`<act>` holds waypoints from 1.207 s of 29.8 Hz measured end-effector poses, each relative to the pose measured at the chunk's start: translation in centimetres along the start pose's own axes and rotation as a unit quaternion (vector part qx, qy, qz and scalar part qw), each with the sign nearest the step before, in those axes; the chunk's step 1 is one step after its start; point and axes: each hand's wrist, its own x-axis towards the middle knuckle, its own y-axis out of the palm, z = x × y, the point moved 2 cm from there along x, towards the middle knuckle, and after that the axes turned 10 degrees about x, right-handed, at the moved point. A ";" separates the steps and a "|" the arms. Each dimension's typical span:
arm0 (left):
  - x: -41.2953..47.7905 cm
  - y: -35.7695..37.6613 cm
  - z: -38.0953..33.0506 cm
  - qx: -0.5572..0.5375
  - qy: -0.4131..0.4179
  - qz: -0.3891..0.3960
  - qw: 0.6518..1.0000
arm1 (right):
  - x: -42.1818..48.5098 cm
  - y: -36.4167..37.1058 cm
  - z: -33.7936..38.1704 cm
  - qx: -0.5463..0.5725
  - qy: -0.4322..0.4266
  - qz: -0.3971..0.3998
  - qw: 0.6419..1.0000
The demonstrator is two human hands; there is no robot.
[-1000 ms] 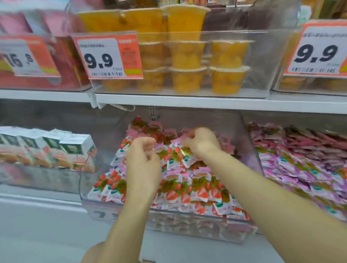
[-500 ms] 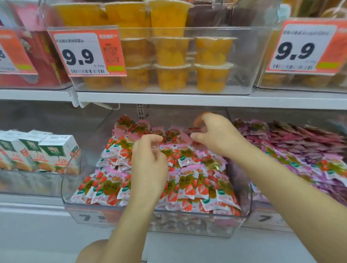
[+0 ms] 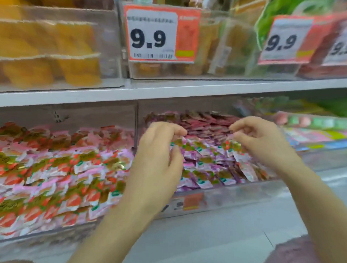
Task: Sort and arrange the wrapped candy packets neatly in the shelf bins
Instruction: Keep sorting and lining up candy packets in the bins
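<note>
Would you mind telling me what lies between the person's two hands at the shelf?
In the head view, a heap of purple candy packets lies between the left hand and the right hand.

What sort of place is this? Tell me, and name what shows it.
Most likely a shop aisle, probably a supermarket: orange price tags reading 9.9, stacked yellow cups on a white shelf, and clear bins heaped with wrapped candy packets.

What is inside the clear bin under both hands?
Purple-and-pink wrapped candy packets fill the bin, overlapping in rows. The left hand and right hand cover some; lower layers are hidden.
</note>
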 end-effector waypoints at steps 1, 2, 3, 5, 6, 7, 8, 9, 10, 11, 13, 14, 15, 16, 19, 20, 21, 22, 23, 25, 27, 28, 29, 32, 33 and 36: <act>0.6 1.3 -0.7 0.018 0.021 0.022 0.999 | 0.0 -1.1 -0.6 -0.008 0.002 -0.020 1.000; 1.1 2.7 -1.2 0.037 0.038 0.043 0.998 | -0.1 -2.1 -1.2 -0.011 0.008 -0.032 0.999; 1.5 4.1 -1.5 0.053 0.047 0.061 0.996 | -0.2 -3.0 -1.8 -0.007 0.017 -0.033 0.999; 2.1 6.7 -1.9 0.080 0.045 0.093 0.991 | -0.6 -4.0 -2.7 -0.012 0.030 -0.008 0.999; 2.2 7.8 -1.9 0.092 0.037 0.106 0.989 | -0.7 -4.2 -3.0 -0.025 0.033 0.014 0.999; 2.2 8.7 -2.0 0.106 0.029 0.117 0.987 | -0.6 -4.2 -3.3 -0.043 0.035 0.035 0.998; 2.2 9.4 -2.0 0.119 0.023 0.125 0.985 | -0.3 -4.1 -3.6 -0.064 0.034 0.053 0.996; 2.2 9.9 -2.0 0.129 0.017 0.128 0.983 | 0.1 -3.8 -3.9 -0.088 0.035 0.070 0.993; 2.2 10.1 -2.0 0.135 0.011 0.126 0.983 | 0.6 -3.4 -4.3 -0.118 0.037 0.088 0.988; 2.2 10.3 -1.9 0.139 0.003 0.121 0.983 | 1.1 -2.8 -4.7 -0.158 0.045 0.110 0.980; 2.4 10.3 -1.7 0.161 -0.002 0.118 0.980 | 1.5 -1.2 -5.4 -0.262 0.092 0.155 0.948; 2.4 10.3 -1.7 0.169 -0.002 0.122 0.978 | 1.5 -0.5 -5.7 -0.313 0.128 0.178 0.924; 2.4 10.3 -1.6 0.169 -0.003 0.125 0.978 | 1.4 0.2 -5.9 -0.344 0.157 0.198 0.904; 2.4 10.3 -1.5 0.165 -0.005 0.128 0.978 | 1.2 0.7 -6.1 -0.357 0.169 0.210 0.894; 2.2 10.3 -1.4 0.153 -0.010 0.127 0.980 | 1.7 0.3 -6.6 -0.329 0.150 0.173 0.916; 2.3 10.3 -1.4 0.148 -0.012 0.126 0.981 | 2.0 -0.3 -6.7 -0.289 0.147 0.137 0.936; 2.2 10.3 -1.4 0.143 -0.012 0.124 0.982 | 2.4 -1.0 -6.7 -0.234 0.151 0.100 0.955; 2.2 10.3 -1.5 0.140 -0.010 0.123 0.982 | 2.6 -1.6 -6.5 -0.171 0.155 0.066 0.971; 2.2 10.3 -1.5 0.138 -0.007 0.122 0.983 | 2.8 -2.0 -6.4 -0.109 0.161 0.043 0.980; 2.2 10.4 -1.6 0.135 -0.003 0.122 0.983 | 3.0 -1.9 -6.7 -0.020 0.186 0.020 0.982; 2.0 10.3 -1.5 0.130 -0.002 0.121 0.984 | 3.4 -1.3 -7.5 0.019 0.228 0.020 0.973; 2.0 10.3 -1.4 0.128 -0.001 0.123 0.984 | 3.7 -0.9 -7.9 0.027 0.243 0.018 0.970; 1.9 10.3 -1.3 0.126 -0.001 0.125 0.984 | 4.0 -0.6 -8.2 0.034 0.254 0.014 0.967; 1.8 10.3 -1.2 0.117 -0.001 0.127 0.985 | 4.7 0.2 -8.8 0.030 0.264 0.013 0.964; 1.8 10.3 -1.2 0.115 -0.003 0.128 0.985 | 4.8 0.5 -8.9 0.013 0.262 0.022 0.965; 1.9 10.2 -1.3 0.109 -0.004 0.126 0.986 | 4.9 1.5 -9.2 -0.056 0.247 0.048 0.966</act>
